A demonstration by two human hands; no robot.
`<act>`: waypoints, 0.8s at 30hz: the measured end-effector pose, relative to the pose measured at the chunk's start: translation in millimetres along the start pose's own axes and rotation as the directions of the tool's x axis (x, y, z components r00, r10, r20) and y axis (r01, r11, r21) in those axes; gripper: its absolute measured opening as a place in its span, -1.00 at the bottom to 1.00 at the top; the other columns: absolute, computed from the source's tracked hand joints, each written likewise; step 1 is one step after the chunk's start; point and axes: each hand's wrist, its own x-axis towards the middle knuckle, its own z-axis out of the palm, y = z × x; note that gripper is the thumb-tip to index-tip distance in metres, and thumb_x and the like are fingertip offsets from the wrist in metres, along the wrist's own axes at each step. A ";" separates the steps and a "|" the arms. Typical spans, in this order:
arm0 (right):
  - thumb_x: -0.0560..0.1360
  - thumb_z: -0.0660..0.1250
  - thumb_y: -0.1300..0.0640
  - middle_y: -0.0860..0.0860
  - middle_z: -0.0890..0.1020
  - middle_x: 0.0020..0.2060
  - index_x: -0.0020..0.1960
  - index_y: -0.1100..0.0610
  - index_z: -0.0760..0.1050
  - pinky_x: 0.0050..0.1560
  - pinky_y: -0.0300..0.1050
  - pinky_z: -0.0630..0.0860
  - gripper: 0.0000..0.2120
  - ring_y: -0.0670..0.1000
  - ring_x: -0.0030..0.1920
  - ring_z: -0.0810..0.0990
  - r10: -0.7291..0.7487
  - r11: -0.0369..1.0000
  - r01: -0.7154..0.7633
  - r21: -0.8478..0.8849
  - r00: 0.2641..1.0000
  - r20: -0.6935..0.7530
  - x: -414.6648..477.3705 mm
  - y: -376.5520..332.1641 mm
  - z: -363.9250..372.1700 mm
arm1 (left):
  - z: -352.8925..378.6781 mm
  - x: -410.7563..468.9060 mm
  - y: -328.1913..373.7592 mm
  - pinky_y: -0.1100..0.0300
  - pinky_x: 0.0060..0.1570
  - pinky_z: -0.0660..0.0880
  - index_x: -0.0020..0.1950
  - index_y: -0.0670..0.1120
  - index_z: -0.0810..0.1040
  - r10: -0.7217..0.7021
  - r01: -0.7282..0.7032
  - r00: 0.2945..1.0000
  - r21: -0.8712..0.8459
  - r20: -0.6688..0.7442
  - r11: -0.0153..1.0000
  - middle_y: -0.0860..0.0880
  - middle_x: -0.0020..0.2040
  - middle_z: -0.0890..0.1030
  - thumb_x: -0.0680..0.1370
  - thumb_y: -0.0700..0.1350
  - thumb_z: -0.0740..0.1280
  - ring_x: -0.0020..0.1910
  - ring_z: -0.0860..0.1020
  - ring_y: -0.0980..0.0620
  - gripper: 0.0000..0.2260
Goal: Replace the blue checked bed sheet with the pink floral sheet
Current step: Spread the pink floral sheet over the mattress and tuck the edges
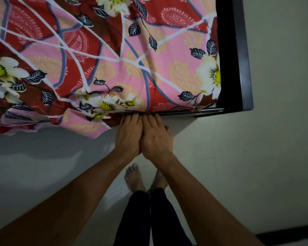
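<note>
My left hand (128,134) and right hand (156,137) sit side by side, fingers straight, tips hidden, pressing the pink sheet (114,59) in at the bed's edge near the frame (238,50) corner. The sheet covers the bed. I judge I'm tucking; next I should work leftward, where the hem hangs loose.

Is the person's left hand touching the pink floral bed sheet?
Touching. The head view shows the left hand with straight fingers pushed against the hanging edge of the pink floral bed sheet, fingertips disappearing under it.

No legible text, label, number or sign on the pink floral sheet (132,68) or elsewhere.
</note>
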 end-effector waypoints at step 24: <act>0.47 0.25 0.08 0.03 0.40 0.39 0.47 0.11 0.34 0.43 0.26 0.29 -0.43 0.10 0.41 0.33 -0.097 0.995 0.099 0.009 0.986 -0.138 11.5 -32.8 29.4 | 0.6 -41.7 -33.3 -0.09 0.40 0.35 0.44 -0.24 0.43 -0.076 0.032 0.974 -0.204 -0.211 0.978 -0.19 0.39 0.47 0.47 -0.16 0.41 0.40 0.42 -0.17 -0.46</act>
